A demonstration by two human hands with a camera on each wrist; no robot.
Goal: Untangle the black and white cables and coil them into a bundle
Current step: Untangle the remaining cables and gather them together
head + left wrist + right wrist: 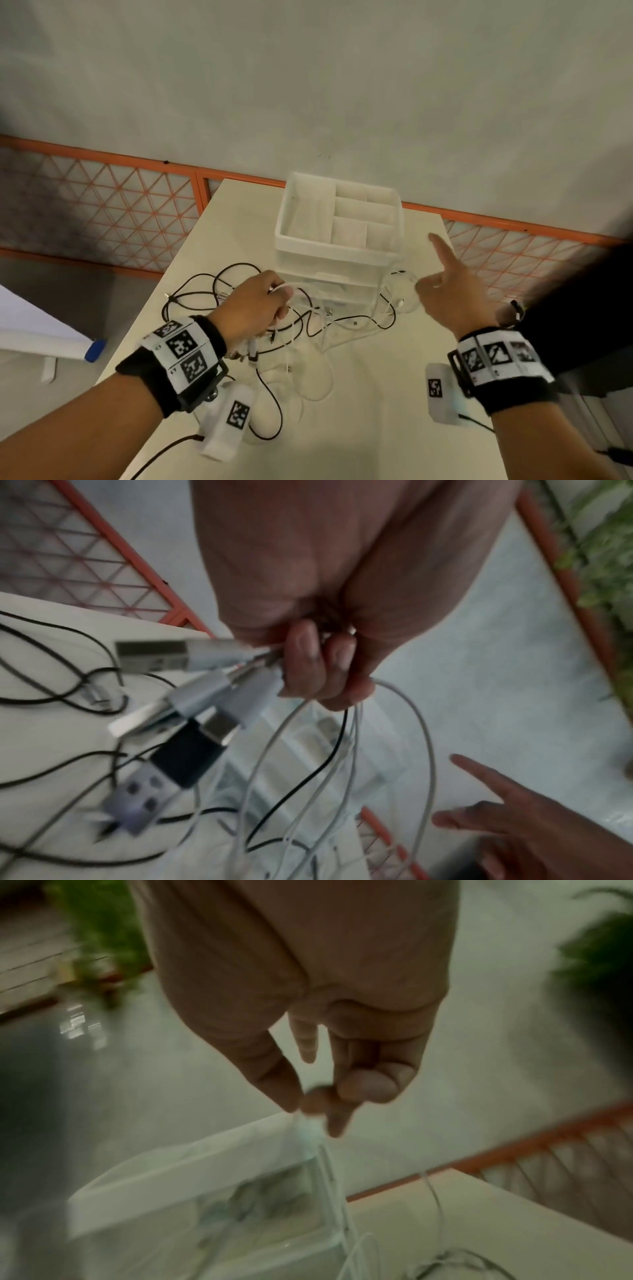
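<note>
Black cables (pixel 281 413) and white cables (pixel 390 303) lie tangled on the cream table (pixel 394 411) in front of a clear organiser. My left hand (pixel 281 301) is raised over the tangle and grips a bunch of cable ends. In the left wrist view the left hand (pixel 318 664) holds several USB plugs (pixel 150 653) sticking out left, with white strands (pixel 426 737) and a black strand (pixel 337 750) hanging from it. My right hand (pixel 423 284) pinches a white cable (pixel 330 1172) between thumb and finger (pixel 308 1104), index finger pointing away.
A clear plastic organiser (pixel 337 253) with divided top compartments and drawers stands at the table's far middle. An orange lattice fence (pixel 102 205) runs behind the table. A white board with a blue part (pixel 94 349) stands left of the table. Blurred green plants (pixel 103 934) appear beyond.
</note>
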